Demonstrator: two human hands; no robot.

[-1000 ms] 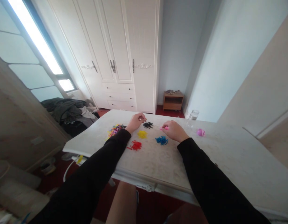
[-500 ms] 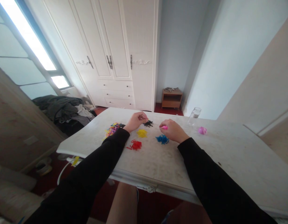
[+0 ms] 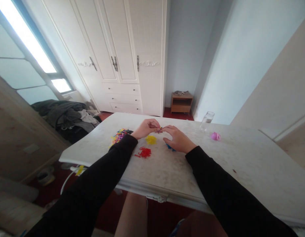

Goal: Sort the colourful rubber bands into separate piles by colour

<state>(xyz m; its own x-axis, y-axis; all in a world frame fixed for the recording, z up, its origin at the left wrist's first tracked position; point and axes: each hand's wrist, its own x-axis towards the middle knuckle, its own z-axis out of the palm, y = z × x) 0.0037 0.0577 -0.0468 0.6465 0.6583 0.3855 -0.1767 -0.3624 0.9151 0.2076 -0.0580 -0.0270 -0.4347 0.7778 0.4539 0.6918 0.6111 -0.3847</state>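
My left hand point(image 3: 149, 128) is closed in a pinch over the far middle of the table. At its fingertips show tiny dark and yellowish bits, too small to name. My right hand point(image 3: 179, 138) has its forefinger stretched out to those fingertips, its thumb held apart below. Under its palm lies a pile of small blue strands point(image 3: 170, 148), mostly covered. A yellow pile point(image 3: 151, 140) and a red pile point(image 3: 144, 152) of similar strands lie nearer me. Left of my left wrist is a mixed multicoloured heap point(image 3: 121, 135). The black pile is largely hidden by my fingers.
A clear glass jar point(image 3: 207, 121) stands at the table's far edge, right of my hands. Near it lies a pink-purple clump point(image 3: 215, 136). Beyond the white table point(image 3: 167, 174) are a white wardrobe point(image 3: 125, 72), a small wooden cabinet point(image 3: 181, 102) and heaped clothes point(image 3: 65, 113).
My right hand has moved left and its forefinger has met my left fingertips. The pink strands it held are no longer visible in it. The blue pile has become mostly covered.
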